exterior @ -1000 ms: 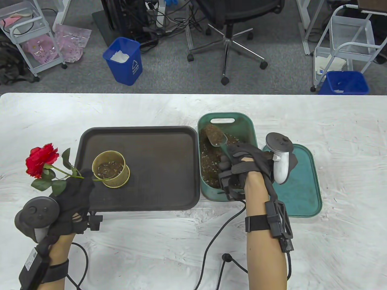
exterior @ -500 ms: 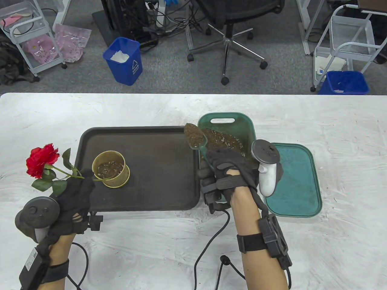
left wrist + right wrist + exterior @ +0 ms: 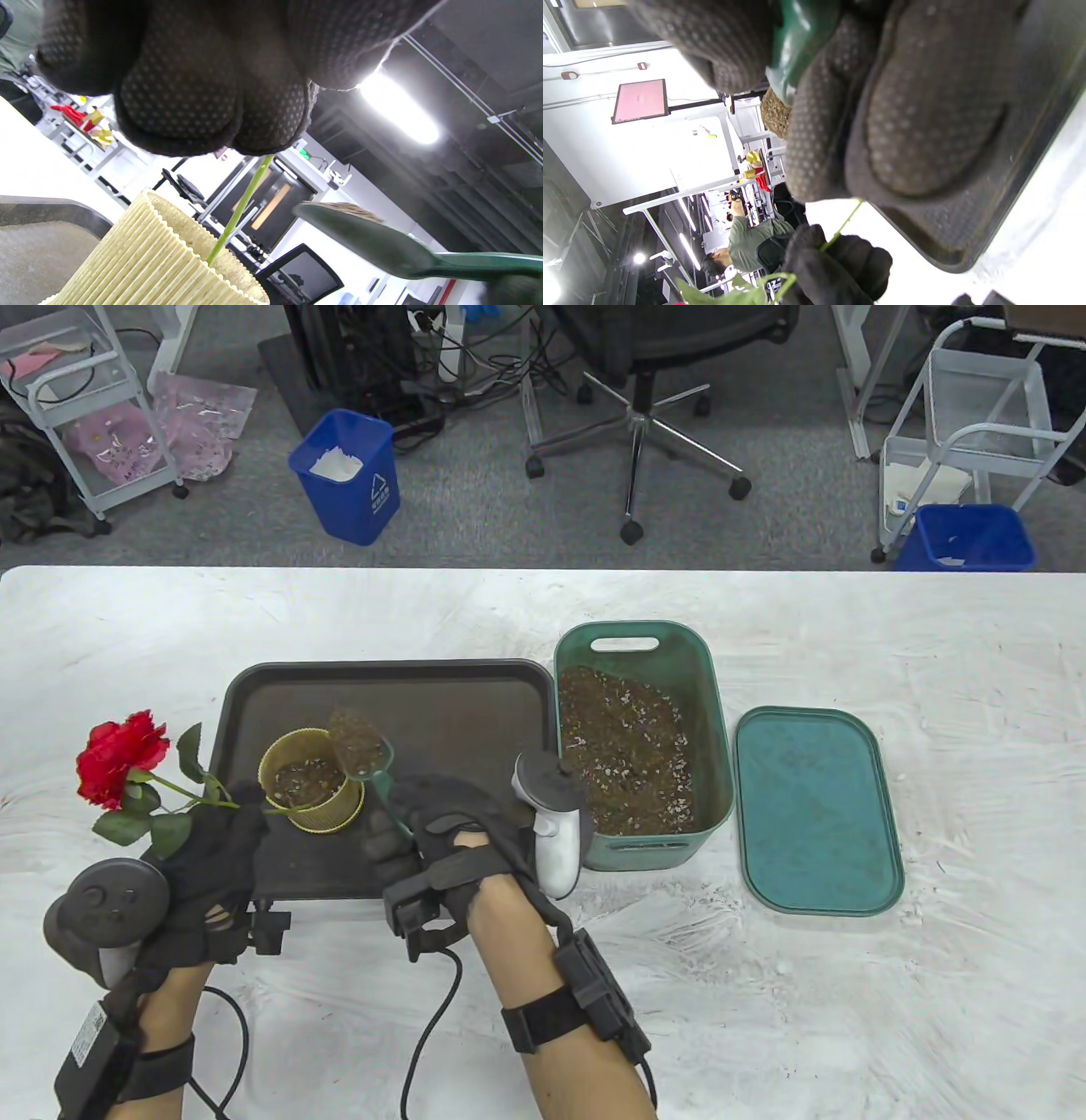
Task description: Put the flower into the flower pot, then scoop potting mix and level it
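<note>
- The left hand (image 3: 204,857) grips the green stem of the red flower (image 3: 119,759), fingers curled around it near the front left corner of the dark tray (image 3: 475,687). The bloom leans out past the tray's left edge, over the white table (image 3: 933,645).
- The lower end of the stem reaches down into the flower pot (image 3: 310,814), a ribbed yellow pot that stands on the tray's left part, near its front edge. In the left wrist view the stem (image 3: 237,209) runs from under the gloved fingers (image 3: 182,93) over the pot's rim and inside.
- The pot already has some potting mix at its bottom.
- The right hand (image 3: 450,831) clenches the handle of the green scoop (image 3: 361,746), seen plainly in the right wrist view, where the fingers (image 3: 916,127) wrap around the green handle (image 3: 801,34).
- The scoop's bowl is heaped with brown potting mix and hangs above the pot's right rim. From the left wrist view the loaded scoop (image 3: 369,241) is just beside the pot, at about rim height.
- The green bin (image 3: 708,712) of potting mix stands on the table touching or just beside the tray's right edge; which of the two cannot be told.
- Its green lid (image 3: 814,814) lies flat on the table to the right of the bin.
</note>
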The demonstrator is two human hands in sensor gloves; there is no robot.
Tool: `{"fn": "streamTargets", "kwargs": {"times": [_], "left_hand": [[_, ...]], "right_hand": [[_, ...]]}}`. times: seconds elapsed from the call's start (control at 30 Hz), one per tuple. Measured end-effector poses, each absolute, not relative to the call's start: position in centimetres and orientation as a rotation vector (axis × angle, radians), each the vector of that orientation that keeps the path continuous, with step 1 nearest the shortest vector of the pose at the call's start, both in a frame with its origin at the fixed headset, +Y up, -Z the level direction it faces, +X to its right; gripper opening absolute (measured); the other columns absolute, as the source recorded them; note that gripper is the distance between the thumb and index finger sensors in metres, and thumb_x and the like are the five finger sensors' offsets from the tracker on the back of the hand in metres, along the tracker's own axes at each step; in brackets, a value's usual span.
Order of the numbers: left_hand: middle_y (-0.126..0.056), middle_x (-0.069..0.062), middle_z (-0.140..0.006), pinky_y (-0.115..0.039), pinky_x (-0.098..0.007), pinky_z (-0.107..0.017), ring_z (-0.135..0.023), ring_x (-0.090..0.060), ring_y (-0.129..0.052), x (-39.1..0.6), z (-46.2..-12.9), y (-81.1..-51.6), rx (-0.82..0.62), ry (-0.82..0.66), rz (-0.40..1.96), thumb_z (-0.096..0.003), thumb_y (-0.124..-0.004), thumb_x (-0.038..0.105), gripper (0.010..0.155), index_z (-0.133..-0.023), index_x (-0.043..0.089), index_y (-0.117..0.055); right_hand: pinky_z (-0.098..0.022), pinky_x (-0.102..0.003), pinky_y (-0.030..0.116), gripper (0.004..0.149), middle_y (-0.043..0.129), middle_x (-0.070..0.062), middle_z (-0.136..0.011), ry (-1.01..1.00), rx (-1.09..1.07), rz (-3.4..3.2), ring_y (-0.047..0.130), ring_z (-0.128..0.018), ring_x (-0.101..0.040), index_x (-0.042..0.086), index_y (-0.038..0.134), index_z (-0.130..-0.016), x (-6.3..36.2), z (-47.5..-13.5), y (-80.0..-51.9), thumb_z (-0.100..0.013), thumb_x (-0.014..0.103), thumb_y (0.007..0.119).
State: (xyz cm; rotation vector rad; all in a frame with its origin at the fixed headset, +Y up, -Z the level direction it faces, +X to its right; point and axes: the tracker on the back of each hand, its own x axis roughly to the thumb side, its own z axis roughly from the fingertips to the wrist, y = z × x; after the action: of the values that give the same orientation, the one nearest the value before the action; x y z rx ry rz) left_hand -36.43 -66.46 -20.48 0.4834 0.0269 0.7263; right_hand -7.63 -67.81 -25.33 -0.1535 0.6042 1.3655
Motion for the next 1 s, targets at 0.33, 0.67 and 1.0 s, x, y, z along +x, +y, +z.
{"fn": "streamTargets", "kwargs": {"times": [0.33,0.67,1.0], "left_hand": [[-0.105,-0.002,-0.055,-0.092,-0.042,-0.035,-0.034,-0.026,-0.109,-36.3,-20.4,-66.5,0.485,0.02,0.719,-0.0387,-0.081,0.04,0.047,-0.076,0.015,-0.094],[-0.105,-0.002,-0.055,-0.092,-0.042,-0.035,-0.034,-0.026,-0.109,-36.2,-20.4,-66.5,0.485,0.021,0.721,-0.0386,-0.081,0.04,0.046,-0.076,0.016,-0.094],[-0.105,-0.002,-0.055,-0.092,-0.042,-0.035,-0.034,-0.026,-0.109,-36.2,-20.4,-66.5,0.483,0.024,0.729,-0.0386,-0.081,0.04,0.047,-0.076,0.015,-0.094]], "right_hand": [[-0.02,-0.041,0.102,0.06,0.089,-0.026,-0.072,0.527,-0.143,1.457,0.11,-0.036,-0.029,-0.004,0.064,-0.089,-11.3,-24.7,-70.9,-0.041,0.029,0.08],[-0.021,-0.042,0.101,0.061,0.088,-0.026,-0.074,0.428,-0.057,1.642,0.109,-0.037,-0.029,-0.003,0.064,-0.09,-11.9,-24.8,-70.9,-0.041,0.029,0.081],[-0.017,-0.042,0.098,0.057,0.091,-0.023,-0.07,0.146,0.026,1.984,0.108,-0.032,-0.028,0.0,0.069,-0.088,-13.3,-24.0,-70.7,-0.04,0.028,0.083]]}}
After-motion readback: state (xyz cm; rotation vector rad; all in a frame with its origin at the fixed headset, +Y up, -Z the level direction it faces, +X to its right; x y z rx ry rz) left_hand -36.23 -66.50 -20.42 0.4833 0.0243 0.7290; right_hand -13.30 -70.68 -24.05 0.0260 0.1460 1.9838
